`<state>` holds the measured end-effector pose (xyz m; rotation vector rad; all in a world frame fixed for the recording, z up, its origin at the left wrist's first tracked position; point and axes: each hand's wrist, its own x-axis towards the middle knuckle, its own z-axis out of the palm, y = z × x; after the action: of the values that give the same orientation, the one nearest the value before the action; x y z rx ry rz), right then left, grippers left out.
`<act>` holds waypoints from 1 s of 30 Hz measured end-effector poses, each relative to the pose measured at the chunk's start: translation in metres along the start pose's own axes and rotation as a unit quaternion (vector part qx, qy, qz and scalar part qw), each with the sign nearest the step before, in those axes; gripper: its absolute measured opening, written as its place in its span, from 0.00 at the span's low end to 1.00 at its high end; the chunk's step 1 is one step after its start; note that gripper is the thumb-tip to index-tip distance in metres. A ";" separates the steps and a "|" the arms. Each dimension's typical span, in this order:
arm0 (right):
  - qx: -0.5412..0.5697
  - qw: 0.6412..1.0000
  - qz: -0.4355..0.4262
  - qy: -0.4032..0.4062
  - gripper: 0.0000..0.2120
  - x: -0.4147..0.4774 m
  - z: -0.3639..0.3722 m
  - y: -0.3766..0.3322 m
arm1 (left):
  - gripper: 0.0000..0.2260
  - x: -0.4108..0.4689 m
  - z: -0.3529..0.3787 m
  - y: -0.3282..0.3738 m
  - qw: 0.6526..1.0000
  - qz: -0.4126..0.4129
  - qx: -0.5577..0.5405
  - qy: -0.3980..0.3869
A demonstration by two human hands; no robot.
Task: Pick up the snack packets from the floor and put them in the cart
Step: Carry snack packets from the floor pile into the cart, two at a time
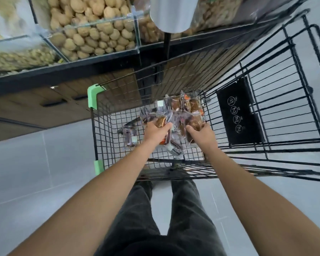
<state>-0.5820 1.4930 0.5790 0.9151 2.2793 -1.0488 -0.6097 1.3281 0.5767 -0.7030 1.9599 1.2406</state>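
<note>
A black wire cart (100,130) with green corner guards stands in front of me, seen from above. Both my arms reach down into its basket. My left hand (156,131) and my right hand (201,134) together grip a bundle of clear snack packets (179,111) with brown cakes inside, held above the basket floor. One more packet (130,138) lies on the wire floor at the left. Another packet (175,149) shows just below my hands; whether it hangs or lies there I cannot tell.
A shelf unit with clear bins of round biscuits (92,28) stands behind the cart, over wooden drawers (54,102). The cart's folded child-seat flap (238,111) is at the right. Grey tiled floor (22,163) surrounds the cart and my legs.
</note>
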 end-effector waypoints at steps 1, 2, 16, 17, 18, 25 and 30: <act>-0.007 1.000 0.001 -0.015 0.18 0.010 -0.002 0.003 | 0.10 0.005 0.005 0.002 1.000 -0.014 -0.008 0.007; -0.013 0.999 0.001 -0.030 0.17 0.020 -0.004 0.006 | 0.12 0.012 0.010 0.002 0.999 -0.025 -0.024 0.012; -0.111 0.989 -0.034 -0.091 0.24 0.109 0.004 0.011 | 0.24 0.073 0.047 0.010 0.977 -0.085 -0.143 0.133; -0.110 0.989 -0.035 -0.093 0.26 0.111 0.006 0.011 | 0.24 0.074 0.047 0.010 0.977 -0.081 -0.143 0.133; -0.104 0.990 -0.038 -0.092 0.27 0.113 0.009 0.011 | 0.23 0.076 0.047 0.009 0.978 -0.079 -0.137 0.136; -0.121 0.982 -0.097 -0.105 0.11 0.116 0.019 0.012 | 0.06 0.072 0.045 0.000 0.985 -0.030 -0.109 0.130; -0.152 0.967 -0.146 -0.140 0.14 0.083 0.025 -0.004 | 0.09 0.043 0.033 -0.014 0.982 0.022 -0.099 0.162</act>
<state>-0.6367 1.5025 0.5126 0.2925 2.2857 -0.8459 -0.6163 1.3498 0.5252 -1.0209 2.1389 1.4354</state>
